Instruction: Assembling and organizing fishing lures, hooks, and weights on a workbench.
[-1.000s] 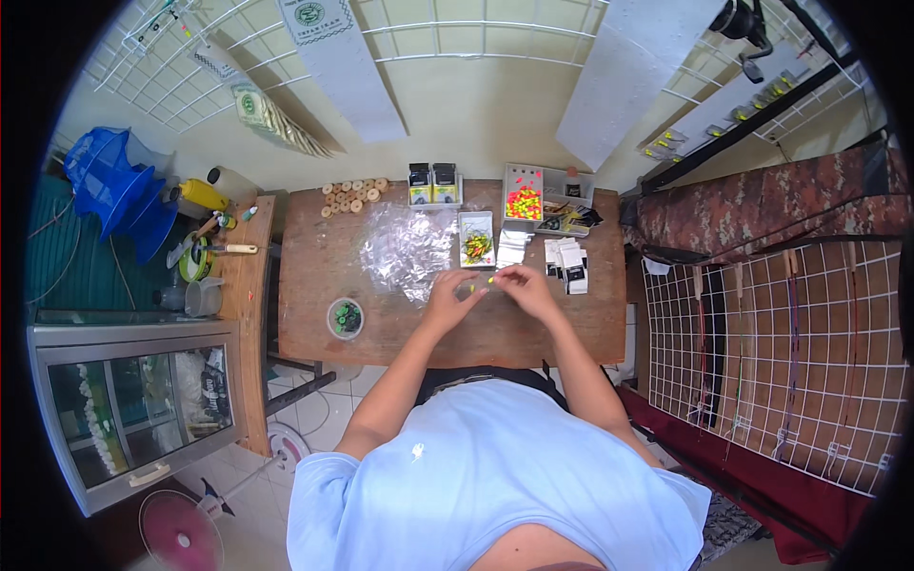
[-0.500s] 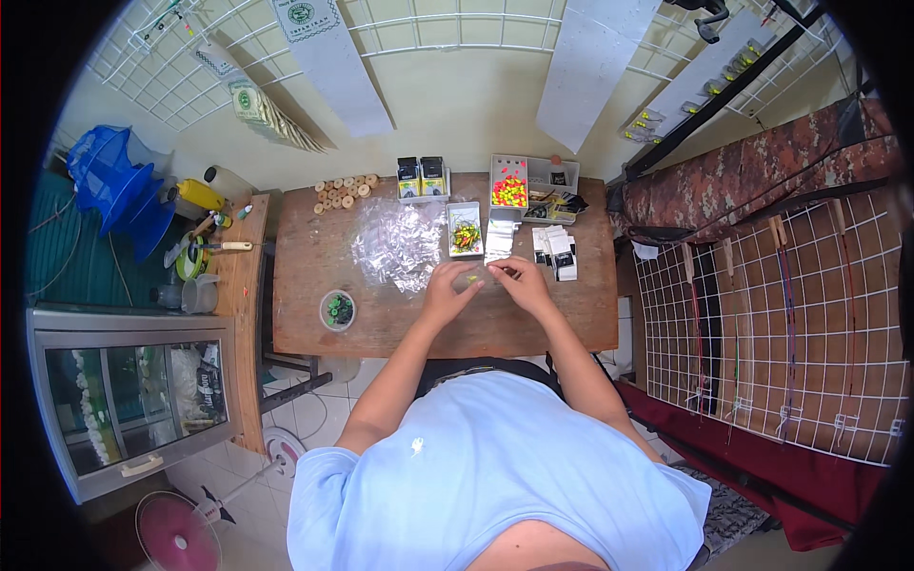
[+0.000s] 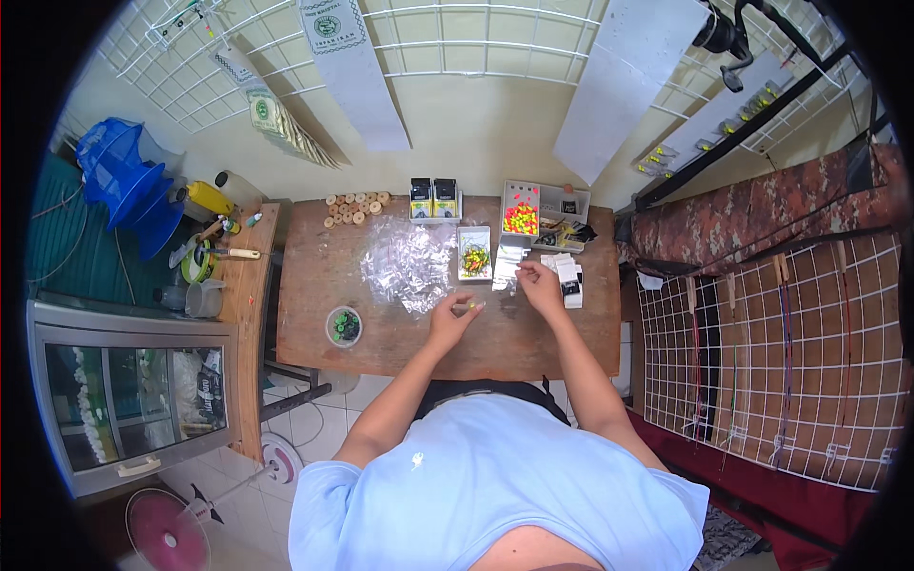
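My left hand (image 3: 451, 322) is closed in a pinch on a small clear plastic bag (image 3: 466, 307) with something yellow-green in it, low over the table. My right hand (image 3: 543, 289) has its thumb and fingertips together at the right side of a row of white paper slips (image 3: 507, 267). Whatever lies between those fingertips is too small to make out. Just beyond the left hand, a white box (image 3: 473, 279) holds small red, yellow and green pieces. Shiny clear plastic bags (image 3: 409, 262) form a loose pile to its left.
A grey bin (image 3: 521, 196) of pink and yellow beads stands behind the slips, with white cards (image 3: 564, 269) to the right. Black packets (image 3: 433, 195) and wooden discs (image 3: 352, 207) line the back. A round tub (image 3: 344, 327) of green-black pieces sits at left on the wooden table (image 3: 381, 352).
My hands, close together before, have moved apart. The right one has shifted right to the white slips; the left keeps the small bag. The view has tilted upward slightly.
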`<state>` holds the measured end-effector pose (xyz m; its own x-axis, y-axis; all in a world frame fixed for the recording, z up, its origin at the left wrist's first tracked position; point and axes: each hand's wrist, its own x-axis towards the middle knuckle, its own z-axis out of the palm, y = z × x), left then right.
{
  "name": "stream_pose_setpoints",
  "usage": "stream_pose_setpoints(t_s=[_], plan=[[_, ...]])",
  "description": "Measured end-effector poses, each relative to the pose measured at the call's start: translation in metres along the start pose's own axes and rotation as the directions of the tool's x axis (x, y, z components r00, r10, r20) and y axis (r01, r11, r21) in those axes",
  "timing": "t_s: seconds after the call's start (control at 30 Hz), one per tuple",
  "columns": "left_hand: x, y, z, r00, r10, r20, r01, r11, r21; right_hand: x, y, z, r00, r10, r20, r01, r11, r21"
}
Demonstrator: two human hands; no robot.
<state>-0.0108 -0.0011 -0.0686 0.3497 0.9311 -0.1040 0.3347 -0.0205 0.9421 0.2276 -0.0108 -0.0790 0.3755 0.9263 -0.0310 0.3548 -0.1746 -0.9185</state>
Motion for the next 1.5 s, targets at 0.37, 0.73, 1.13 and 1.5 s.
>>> stream_pose_setpoints(t_s=[0.37,0.73,1.13,1.5], plan=[[0.019,0.029,-0.005,0.998,-0.061,0.009,0.062,0.992,-0.113,0.111,-0.065,-0.013,0.998,-0.050,0.028,0.057,0.864,-0.500],[0.015,0.040,-0.010,0.991,-0.136,0.018,0.136,0.970,-0.203,0.131,-0.057,-0.002,0.972,-0.049,0.229,0.183,0.768,-0.613],[0.017,0.036,0.003,0.992,-0.125,0.007,0.124,0.973,-0.197,0.133,-0.049,-0.004,0.971,-0.068,0.231,0.187,0.816,-0.547],[0.008,0.042,0.003,0.992,-0.126,0.003,0.124,0.976,-0.180,0.126,-0.054,-0.007,0.968,-0.214,0.133,0.252,0.833,-0.492]])
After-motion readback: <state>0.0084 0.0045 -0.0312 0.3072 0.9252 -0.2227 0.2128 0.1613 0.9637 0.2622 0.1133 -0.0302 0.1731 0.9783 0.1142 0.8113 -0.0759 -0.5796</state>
